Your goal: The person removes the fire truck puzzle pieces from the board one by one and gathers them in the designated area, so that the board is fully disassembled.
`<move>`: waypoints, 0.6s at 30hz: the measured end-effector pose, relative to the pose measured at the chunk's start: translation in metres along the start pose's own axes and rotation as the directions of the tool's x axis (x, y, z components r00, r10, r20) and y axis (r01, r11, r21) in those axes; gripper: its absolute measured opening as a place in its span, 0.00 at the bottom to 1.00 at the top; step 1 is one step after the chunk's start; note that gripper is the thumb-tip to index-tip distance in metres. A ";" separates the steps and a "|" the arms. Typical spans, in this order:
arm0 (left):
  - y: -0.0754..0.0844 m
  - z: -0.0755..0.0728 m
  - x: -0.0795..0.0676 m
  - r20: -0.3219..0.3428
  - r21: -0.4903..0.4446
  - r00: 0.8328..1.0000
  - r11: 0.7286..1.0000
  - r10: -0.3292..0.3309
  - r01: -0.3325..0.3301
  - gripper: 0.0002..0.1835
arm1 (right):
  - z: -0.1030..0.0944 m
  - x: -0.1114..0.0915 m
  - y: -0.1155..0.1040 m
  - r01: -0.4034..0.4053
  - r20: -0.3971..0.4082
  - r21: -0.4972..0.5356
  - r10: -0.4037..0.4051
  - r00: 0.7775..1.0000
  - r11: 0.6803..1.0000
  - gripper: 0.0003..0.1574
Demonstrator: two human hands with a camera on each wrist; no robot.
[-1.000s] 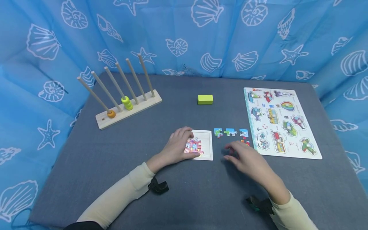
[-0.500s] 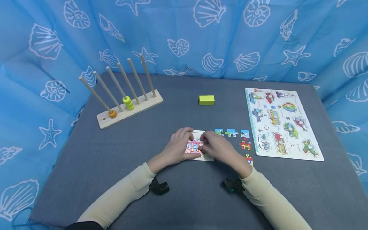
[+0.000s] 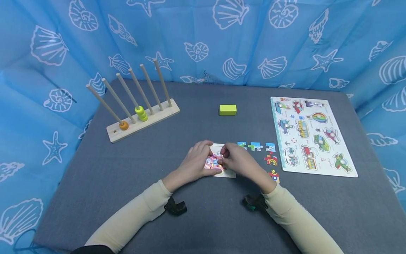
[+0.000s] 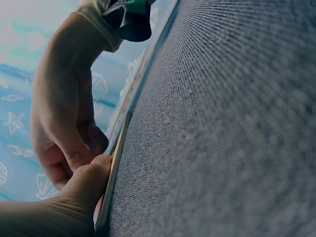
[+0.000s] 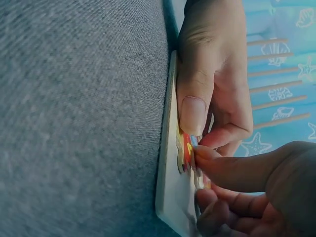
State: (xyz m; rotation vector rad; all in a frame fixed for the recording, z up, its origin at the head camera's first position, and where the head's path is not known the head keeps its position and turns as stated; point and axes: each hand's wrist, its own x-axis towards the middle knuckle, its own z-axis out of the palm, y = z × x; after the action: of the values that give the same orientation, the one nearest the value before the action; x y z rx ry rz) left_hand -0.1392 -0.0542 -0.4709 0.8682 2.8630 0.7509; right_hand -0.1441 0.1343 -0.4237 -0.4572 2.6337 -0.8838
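A small wooden jigsaw tray (image 3: 229, 174) lies on the table, with joined pink and red pieces (image 3: 211, 161) in it. My left hand (image 3: 192, 160) grips its left side, thumb along the near edge and fingers over the far edge. Over the right part of the tray, my right hand (image 3: 239, 160) has thumb and fingertips down at a puzzle piece, pinching it; the fingers mostly hide it. In the right wrist view, both thumbs are close together above the coloured pieces (image 5: 186, 150). The left wrist view shows the left thumb (image 4: 86, 185) against the tray edge (image 4: 118, 143).
Loose jigsaw pieces lie right of the tray, among them a blue one (image 3: 255, 146) and a red one (image 3: 271, 160). Farther right is a vehicle peg puzzle board (image 3: 312, 141). A yellow-green block (image 3: 227, 110) and a peg stand (image 3: 144, 121) with beads stand farther back.
My right hand has moved left from beside the loose pieces onto the tray, then stayed there with small finger shifts. The left hand keeps its hold on the tray.
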 end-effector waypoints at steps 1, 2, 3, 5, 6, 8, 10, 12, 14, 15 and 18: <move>0.000 0.000 0.000 0.002 0.001 1.000 1.000 -0.002 0.002 0.30 | 0.000 0.000 0.001 -0.009 -0.002 0.020 0.009 1.000 1.000 0.11; 0.001 0.000 0.000 0.004 0.001 1.000 1.000 -0.005 0.005 0.30 | 0.000 0.001 0.002 -0.017 -0.004 0.043 0.017 1.000 0.999 0.10; 0.001 -0.001 0.000 0.002 0.002 1.000 1.000 -0.004 0.004 0.31 | 0.000 0.001 0.002 -0.027 -0.006 0.069 0.028 1.000 0.997 0.10; 0.001 -0.001 0.000 0.001 0.001 1.000 1.000 -0.004 0.004 0.31 | 0.000 0.001 0.002 -0.050 -0.008 0.118 0.051 0.999 0.992 0.09; 0.002 -0.001 0.000 0.002 0.004 1.000 1.000 -0.005 0.005 0.31 | -0.001 0.001 0.002 -0.058 -0.005 0.138 0.059 0.998 0.989 0.08; 0.002 -0.001 0.000 0.003 0.010 1.000 1.000 -0.007 0.007 0.31 | -0.001 0.001 0.002 -0.070 0.000 0.166 0.071 0.997 0.984 0.08; 0.002 -0.001 0.000 0.002 0.012 1.000 1.000 -0.007 0.007 0.31 | -0.002 0.001 0.002 -0.082 0.004 0.185 0.083 0.997 0.979 0.08; 0.002 -0.001 0.000 0.000 0.013 1.000 1.000 -0.005 0.005 0.31 | -0.002 0.001 0.003 -0.084 0.010 0.193 0.084 0.996 0.977 0.08; 0.002 -0.001 0.000 0.001 0.010 1.000 1.000 -0.006 0.006 0.31 | -0.003 0.001 0.004 -0.094 0.013 0.205 0.093 0.996 0.974 0.08; 0.002 -0.001 0.000 -0.002 0.007 1.000 1.000 -0.003 0.003 0.31 | -0.004 0.001 0.005 -0.095 0.011 0.210 0.095 0.995 0.973 0.08; 0.001 -0.001 -0.001 0.003 0.002 1.000 1.000 -0.005 0.005 0.31 | -0.012 -0.002 0.009 -0.109 0.006 0.231 0.110 0.994 0.967 0.09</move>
State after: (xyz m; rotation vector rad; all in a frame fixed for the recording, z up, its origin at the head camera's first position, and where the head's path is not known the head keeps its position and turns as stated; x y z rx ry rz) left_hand -0.1383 -0.0539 -0.4698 0.8609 2.8633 0.7455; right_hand -0.1488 0.1486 -0.4199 -0.2469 2.4930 -1.1390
